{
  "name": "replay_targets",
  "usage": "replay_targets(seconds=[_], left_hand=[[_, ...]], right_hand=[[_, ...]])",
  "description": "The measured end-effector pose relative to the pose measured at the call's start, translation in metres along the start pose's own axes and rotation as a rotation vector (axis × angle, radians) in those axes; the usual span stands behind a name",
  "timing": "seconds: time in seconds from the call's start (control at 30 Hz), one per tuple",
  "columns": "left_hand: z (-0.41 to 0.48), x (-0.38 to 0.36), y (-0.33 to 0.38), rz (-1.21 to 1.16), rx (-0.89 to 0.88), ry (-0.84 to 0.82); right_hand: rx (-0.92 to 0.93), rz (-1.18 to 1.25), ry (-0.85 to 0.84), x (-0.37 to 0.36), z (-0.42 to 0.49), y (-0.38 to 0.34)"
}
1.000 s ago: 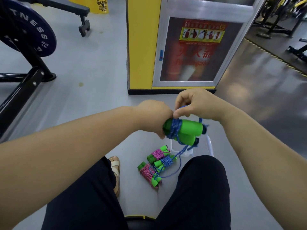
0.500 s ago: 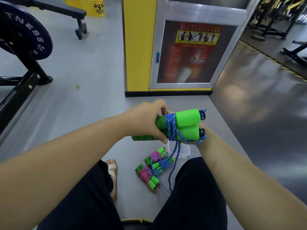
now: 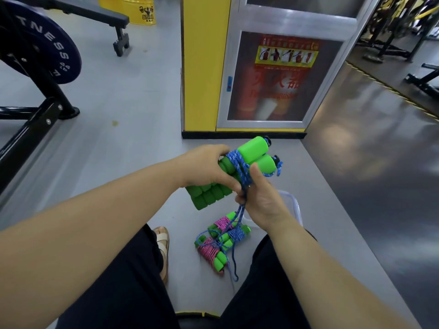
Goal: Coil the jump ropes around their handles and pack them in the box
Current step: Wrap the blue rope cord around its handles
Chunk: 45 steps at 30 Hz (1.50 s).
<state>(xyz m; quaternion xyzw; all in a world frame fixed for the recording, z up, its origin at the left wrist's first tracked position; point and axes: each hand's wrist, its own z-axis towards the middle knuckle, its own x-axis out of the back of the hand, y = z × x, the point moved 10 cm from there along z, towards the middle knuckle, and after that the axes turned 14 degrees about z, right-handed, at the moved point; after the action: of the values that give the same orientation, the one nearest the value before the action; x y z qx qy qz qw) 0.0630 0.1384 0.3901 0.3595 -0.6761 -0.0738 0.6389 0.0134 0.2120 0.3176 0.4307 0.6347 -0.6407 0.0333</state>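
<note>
Green foam handles [image 3: 252, 150], blue rope [image 3: 238, 165] — coiled midway

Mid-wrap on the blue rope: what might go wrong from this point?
1. The loose blue rope tail trails across the coiled pink and blue bundles on the floor; further winding may snag or drag them.
2. The right hand pinches that rope below the green foam handles; if it slips, the wraps might loosen.
</note>
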Motion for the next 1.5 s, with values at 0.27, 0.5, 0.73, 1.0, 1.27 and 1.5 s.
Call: replay_targets(seconds=[0.27, 0.5, 0.73, 1.0, 1.27, 1.5], left_hand=[[0.002, -0.013, -0.002, -0.043, 0.007, -0.028], [0.003, -0.018, -0.01, -0.209, 0.024, -0.077], [0.005, -0.014, -0.017, -0.342, 0.035, -0.013], [0.007, -0.01, 0.003, -0.175, -0.047, -0.015], [-0.01, -0.045, -0.011, -0.64, -0.025, -0.294], [-0.021, -0.083, -0.023, -0.865, 0.166, -0.394]], right_hand=[[0.108, 0.2, 0.234, 0.002, -0.006, -0.007], [0.142, -0.095, 0.222, 0.007, -0.006, -0.016], [0.135, -0.526, 0.07, 0.004, -0.015, -0.023], [0.064, -0.058, 0.129, 0.012, -0.019, -0.004], [0.04, 0.109, 0.17, 0.017, -0.02, 0.005], [0.042, 0.143, 0.241, 0.033, -0.012, 0.01]])
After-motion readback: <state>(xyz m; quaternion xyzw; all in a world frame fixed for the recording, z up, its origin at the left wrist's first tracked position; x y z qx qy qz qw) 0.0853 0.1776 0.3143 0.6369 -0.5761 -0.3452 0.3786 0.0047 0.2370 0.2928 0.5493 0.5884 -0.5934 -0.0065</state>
